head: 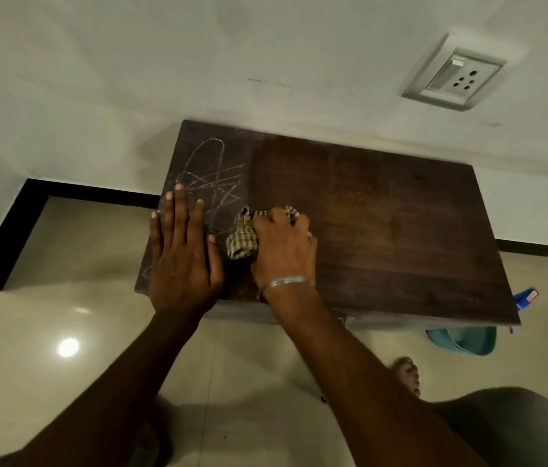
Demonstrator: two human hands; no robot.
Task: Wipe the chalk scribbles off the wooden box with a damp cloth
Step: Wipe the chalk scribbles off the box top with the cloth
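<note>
So the checked cloth (244,235) is bunched tight in the right hand (282,251) mid-frame on the wooden box (383,230). It looks soft and limp, best kept balled. The chalk scribbles (210,176) sit upper left. The left hand (181,257) is laid flat, grip apart.

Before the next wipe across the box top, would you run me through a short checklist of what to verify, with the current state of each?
1. Cloth gripped: ok. The right hand is closed on the bunched checked cloth.
2. Cloth touching the wood: ok, it sits on the wooden box.
3. Box steadied: ok. The left hand lies flat on the top near its left edge.
4. Scribbles left: not ok. The chalk scribbles still cover the left part.
5. Wiping path free: not ok, the left hand lies over some lines.
6. Cloth damp enough: cannot tell.
</note>
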